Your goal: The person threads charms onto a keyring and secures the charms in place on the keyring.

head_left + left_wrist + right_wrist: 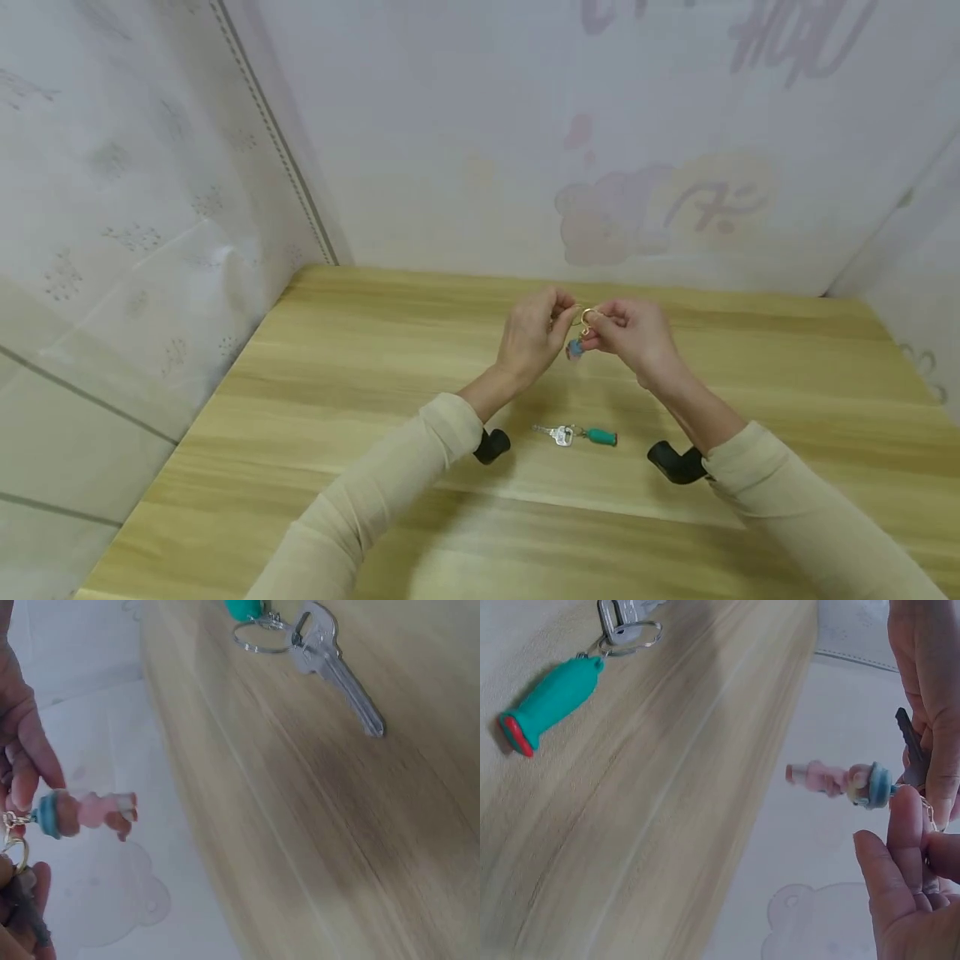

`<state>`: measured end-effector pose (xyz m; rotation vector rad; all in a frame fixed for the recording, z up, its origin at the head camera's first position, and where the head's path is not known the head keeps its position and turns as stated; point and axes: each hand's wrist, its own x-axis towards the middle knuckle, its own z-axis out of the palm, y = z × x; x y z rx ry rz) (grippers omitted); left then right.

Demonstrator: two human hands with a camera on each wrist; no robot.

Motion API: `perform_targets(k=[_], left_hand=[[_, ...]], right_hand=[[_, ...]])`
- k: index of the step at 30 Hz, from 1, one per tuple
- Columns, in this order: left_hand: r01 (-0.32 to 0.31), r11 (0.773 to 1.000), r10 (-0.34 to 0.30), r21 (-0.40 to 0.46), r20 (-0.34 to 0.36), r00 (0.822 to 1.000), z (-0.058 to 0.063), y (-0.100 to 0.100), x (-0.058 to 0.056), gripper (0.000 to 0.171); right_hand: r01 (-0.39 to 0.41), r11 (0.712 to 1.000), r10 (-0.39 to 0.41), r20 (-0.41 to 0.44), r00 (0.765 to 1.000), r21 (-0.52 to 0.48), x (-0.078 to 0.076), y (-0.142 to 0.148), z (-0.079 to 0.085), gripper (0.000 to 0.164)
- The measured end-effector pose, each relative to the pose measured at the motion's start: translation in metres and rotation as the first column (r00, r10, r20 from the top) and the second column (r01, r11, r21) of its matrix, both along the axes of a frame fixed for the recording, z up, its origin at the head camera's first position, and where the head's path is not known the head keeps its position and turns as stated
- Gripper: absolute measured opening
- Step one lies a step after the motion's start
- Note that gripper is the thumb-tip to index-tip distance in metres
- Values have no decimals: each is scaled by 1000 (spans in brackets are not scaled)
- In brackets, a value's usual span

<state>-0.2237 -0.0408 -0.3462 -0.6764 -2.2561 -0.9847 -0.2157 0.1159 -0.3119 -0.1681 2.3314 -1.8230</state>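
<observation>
My left hand (pixel 528 333) pinches a dark key (pixel 910 742), its blade sticking out past the fingers in the right wrist view. Close beside it, my right hand (pixel 633 337) holds a gold key ring (pixel 585 312) between thumb and fingers. From the ring's short chain hangs a small figure charm (pixel 90 810), pink with a blue top, against the right fingertips. Whether the key is threaded on the ring is hidden by the fingers. Below both hands, a silver key (pixel 562 435) lies on the table, joined by a ring to a green charm (pixel 559 701) with a red end.
The wood-grain table (pixel 360 350) extends around the hands, with a pale printed wall covering (pixel 450 150) behind its far edge. Black curved pieces (pixel 678 462) sit by both wrists.
</observation>
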Motion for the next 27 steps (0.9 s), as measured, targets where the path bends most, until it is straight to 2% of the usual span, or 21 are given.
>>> perform_targets(k=[4,11,18,23,27], left_hand=[[-14,1000,14,2,68,998,0,1,3,8],[-2,999,-2,46,90,996,0,3,8,5],[28,995,-36,94,85,996,-6,2,8,4],[32,984,-58,176,147,987,-6,3,8,7],[13,981,-50,194,188,981,-2,2,7,8]], right_hand=[[6,1000,-6,44,999,-3,2,0,-4,19],[33,999,-34,91,995,8,6,-1,-8,21],[79,997,-79,31,996,-8,5,-6,-6,19],[70,997,-70,-19,997,-21,5,-9,0,22],[70,997,-73,-62,995,-37,5,-11,3,22]])
